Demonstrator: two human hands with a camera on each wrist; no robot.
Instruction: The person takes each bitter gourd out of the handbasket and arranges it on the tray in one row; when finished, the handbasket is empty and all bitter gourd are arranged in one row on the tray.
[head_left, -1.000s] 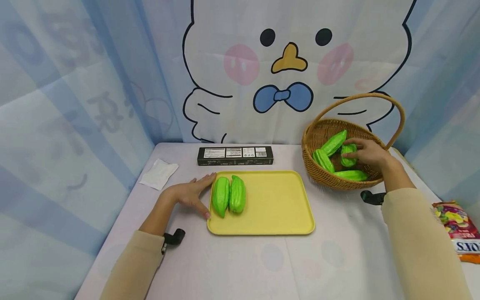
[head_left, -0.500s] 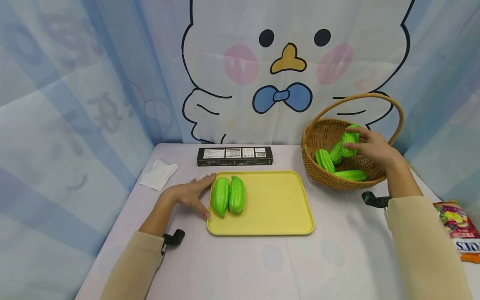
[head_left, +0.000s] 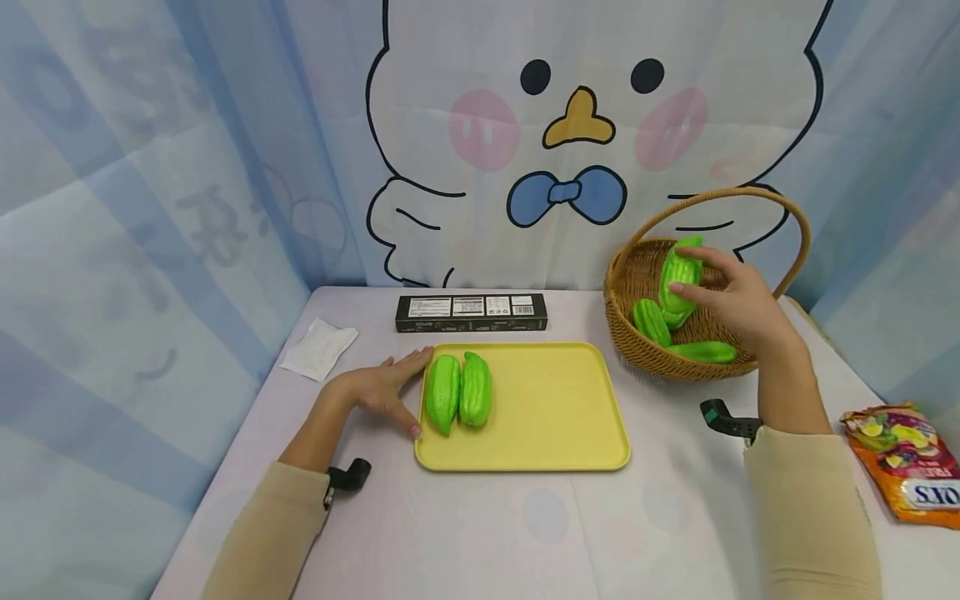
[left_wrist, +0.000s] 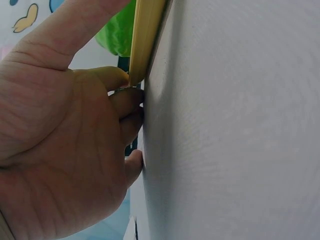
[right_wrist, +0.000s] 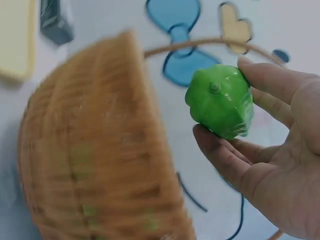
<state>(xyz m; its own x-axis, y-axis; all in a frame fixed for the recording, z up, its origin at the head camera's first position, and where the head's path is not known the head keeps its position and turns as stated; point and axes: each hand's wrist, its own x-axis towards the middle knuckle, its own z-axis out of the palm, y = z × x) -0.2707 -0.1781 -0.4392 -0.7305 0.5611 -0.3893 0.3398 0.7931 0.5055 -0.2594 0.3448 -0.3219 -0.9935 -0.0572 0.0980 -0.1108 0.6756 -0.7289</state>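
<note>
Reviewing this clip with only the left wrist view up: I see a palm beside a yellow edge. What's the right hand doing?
Observer: The right hand holds a green gourd above the wicker basket.

Operator: I only catch a bit of green past that yellow edge. What's there?

Observer: Two green gourds lie side by side on the yellow tray.

Operator: Anything near the right arm?

Observer: A colourful packet lies on the table, right of the right sleeve in the head view.
</note>
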